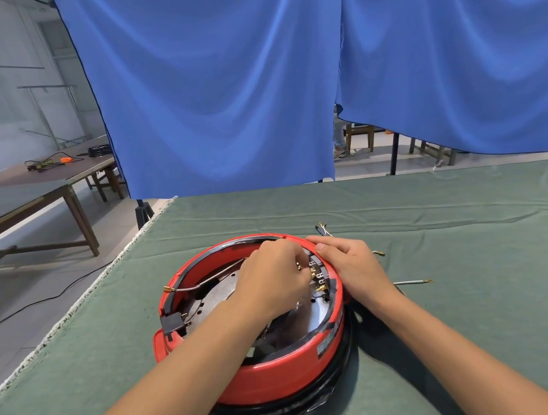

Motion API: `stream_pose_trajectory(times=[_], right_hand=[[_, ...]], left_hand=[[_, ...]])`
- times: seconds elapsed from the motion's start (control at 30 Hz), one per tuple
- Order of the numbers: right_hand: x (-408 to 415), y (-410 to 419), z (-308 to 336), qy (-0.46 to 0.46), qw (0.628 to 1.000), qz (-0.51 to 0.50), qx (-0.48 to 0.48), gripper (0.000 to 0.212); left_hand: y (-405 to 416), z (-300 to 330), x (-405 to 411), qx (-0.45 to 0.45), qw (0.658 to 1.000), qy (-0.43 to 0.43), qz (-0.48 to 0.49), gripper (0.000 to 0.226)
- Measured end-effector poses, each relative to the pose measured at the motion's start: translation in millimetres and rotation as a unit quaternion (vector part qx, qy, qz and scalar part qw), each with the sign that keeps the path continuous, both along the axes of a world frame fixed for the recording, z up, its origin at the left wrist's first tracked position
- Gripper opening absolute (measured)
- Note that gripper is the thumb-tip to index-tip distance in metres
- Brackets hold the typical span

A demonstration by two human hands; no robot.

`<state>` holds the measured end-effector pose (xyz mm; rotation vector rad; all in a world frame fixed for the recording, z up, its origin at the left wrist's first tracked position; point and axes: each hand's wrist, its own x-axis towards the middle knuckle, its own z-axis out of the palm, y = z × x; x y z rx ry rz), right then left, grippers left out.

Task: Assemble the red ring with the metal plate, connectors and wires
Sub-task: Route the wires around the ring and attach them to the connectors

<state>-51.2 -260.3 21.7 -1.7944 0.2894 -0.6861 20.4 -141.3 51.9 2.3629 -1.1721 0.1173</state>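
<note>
The red ring [276, 372] sits on the green cloth, on a black base. Inside it lies a round metal plate [219, 292] with small holes. A grey wire [202, 282] with a gold end crosses the ring's left side. My left hand [273, 275] reaches inside the ring, fingers pinched on a gold connector [315, 272] at the black block on the right inner wall. My right hand [349, 265] grips the ring's right rim from outside, thumb on top. A black block [173, 322] sits on the left rim.
Loose wires with gold ends lie on the green cloth [473, 254] right of the ring, one wire [412, 282] near my right wrist and several at the back [324, 229]. The table's left edge has a white fringe. Blue curtains hang behind. A wooden bench stands far left.
</note>
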Motion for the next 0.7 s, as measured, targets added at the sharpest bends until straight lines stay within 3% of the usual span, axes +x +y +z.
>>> stream_pose_trajectory(times=[0.17, 0.33, 0.7], right_hand=[[0.4, -0.5, -0.2, 0.005, 1.0, -0.006, -0.002, 0.053], [0.8, -0.3, -0.5, 0.004, 1.0, -0.007, 0.007, 0.047], [2.6, -0.6, -1.7, 0.008, 1.0, -0.016, 0.002, 0.041]], left_hand=[[3.6, 0.2, 5.1, 0.011, 1.0, 0.023, -0.01, 0.009], [4.7, 4.5, 7.2, 0.044, 0.998, -0.031, -0.019, 0.011], [4.2, 6.5, 6.0, 0.076, 0.996, -0.048, -0.015, 0.014]])
